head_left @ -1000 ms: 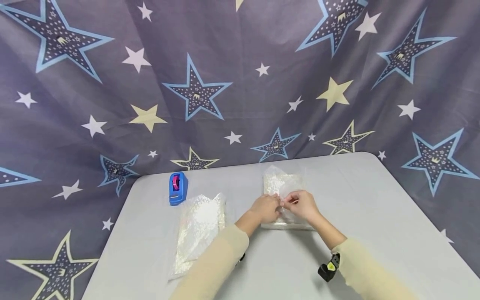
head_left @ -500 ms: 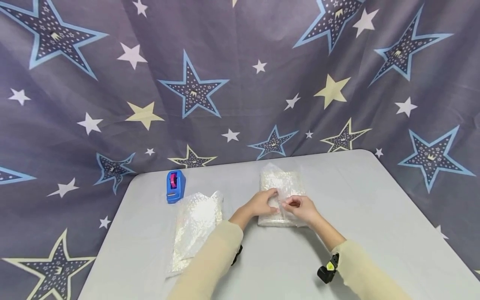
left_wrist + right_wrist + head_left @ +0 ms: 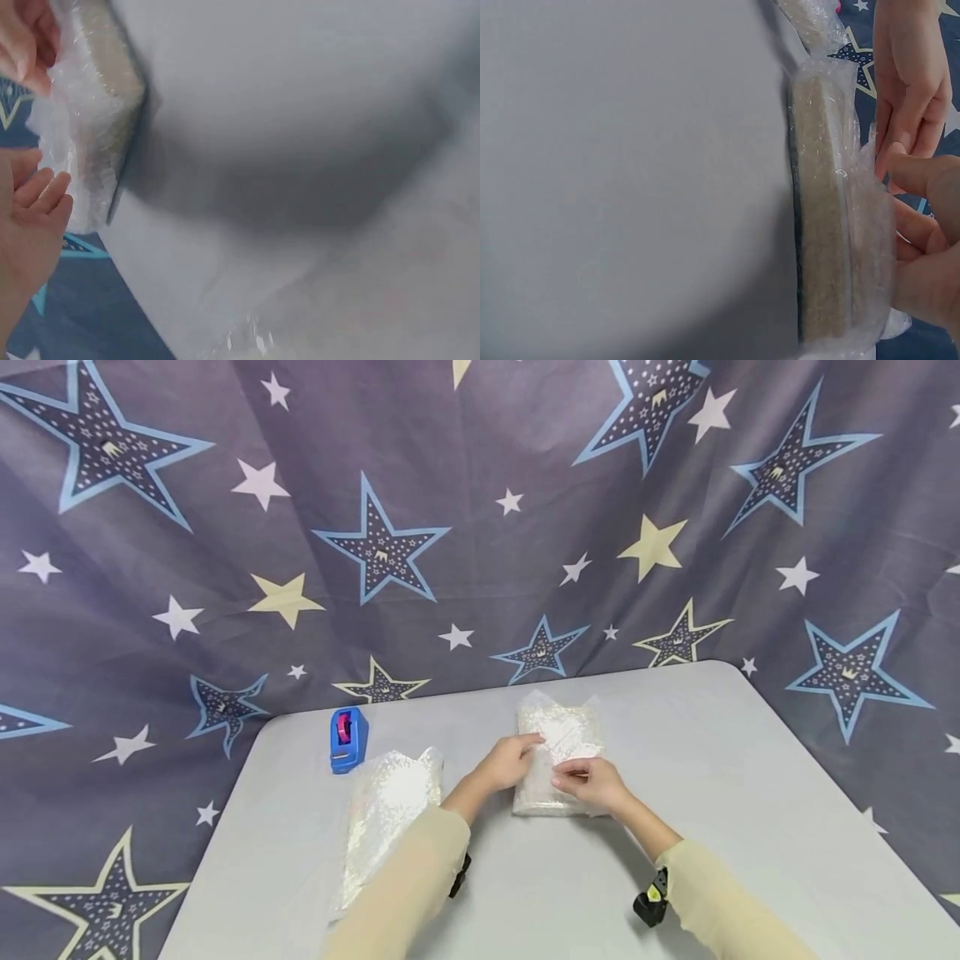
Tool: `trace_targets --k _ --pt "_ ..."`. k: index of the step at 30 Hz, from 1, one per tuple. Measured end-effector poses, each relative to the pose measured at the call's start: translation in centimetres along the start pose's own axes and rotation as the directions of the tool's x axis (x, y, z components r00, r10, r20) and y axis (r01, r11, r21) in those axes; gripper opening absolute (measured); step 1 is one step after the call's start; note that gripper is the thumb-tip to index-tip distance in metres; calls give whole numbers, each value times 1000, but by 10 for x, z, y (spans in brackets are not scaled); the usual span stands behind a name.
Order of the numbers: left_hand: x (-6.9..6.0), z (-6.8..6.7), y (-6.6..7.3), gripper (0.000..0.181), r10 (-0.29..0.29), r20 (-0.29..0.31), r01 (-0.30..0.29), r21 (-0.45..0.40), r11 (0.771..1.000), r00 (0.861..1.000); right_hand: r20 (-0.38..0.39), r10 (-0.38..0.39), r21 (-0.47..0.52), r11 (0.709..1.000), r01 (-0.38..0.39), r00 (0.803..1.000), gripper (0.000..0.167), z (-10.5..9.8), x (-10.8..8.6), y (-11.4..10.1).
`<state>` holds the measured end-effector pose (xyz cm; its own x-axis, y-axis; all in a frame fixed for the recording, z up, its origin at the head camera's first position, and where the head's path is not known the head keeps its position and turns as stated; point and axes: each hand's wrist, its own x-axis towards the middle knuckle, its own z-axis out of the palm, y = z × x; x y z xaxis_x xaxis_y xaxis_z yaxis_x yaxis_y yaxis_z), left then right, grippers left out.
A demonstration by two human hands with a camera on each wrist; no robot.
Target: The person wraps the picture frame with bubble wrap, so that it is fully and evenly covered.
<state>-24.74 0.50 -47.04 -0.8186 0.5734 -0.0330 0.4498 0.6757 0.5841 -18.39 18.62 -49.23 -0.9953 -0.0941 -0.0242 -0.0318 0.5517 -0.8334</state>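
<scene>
A flat package in clear bubble wrap [image 3: 561,731] lies on the table in the head view, its pale beige side showing in the right wrist view. My left hand [image 3: 505,763] is at its left edge, fingers extended over the wrap; in the left wrist view those fingers look relaxed and hold nothing. My right hand [image 3: 594,783] is over the package's near half, thumb and forefinger close together at the loose bubble wrap [image 3: 870,217], seeming to pinch its edge. The exact contact at the fingertips is too small to see clearly.
A second bubble-wrapped package [image 3: 390,810] lies to the left, partly behind the left sleeve. Beyond it stands a blue tape dispenser [image 3: 348,741] with a pink core. A star-patterned curtain [image 3: 465,568] hangs behind the light grey table [image 3: 720,810].
My left hand has drawn back leftward from the package's middle to its left edge. My right hand has shifted slightly left and down. The wrap between the hands now looks flatter.
</scene>
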Motion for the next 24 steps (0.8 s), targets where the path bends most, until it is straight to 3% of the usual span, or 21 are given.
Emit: trace_targets --k 3,8,11,16,19,24 --pt "-7 -1 3 35 59 98 -74 162 984 993 -10 -44 -32 999 44 999 26 0 1 -1" --pt "-16 2 2 38 105 191 -173 386 906 976 0 -194 -136 972 192 981 24 1 -3 -1" --pt "-19 5 1 40 125 211 -209 446 870 970 38 -292 -220 930 293 956 26 -2 -7 -2" --pt "-16 5 5 38 153 238 -259 517 816 959 49 -357 -288 889 356 933 29 -18 -10 -2" --pt "-15 3 10 39 117 271 -250 534 807 955 37 -375 -350 863 364 926 33 -28 -10 2" --pt "-17 2 12 41 27 299 -191 533 824 954 97 -445 -421 792 441 891 44 -30 -12 12"
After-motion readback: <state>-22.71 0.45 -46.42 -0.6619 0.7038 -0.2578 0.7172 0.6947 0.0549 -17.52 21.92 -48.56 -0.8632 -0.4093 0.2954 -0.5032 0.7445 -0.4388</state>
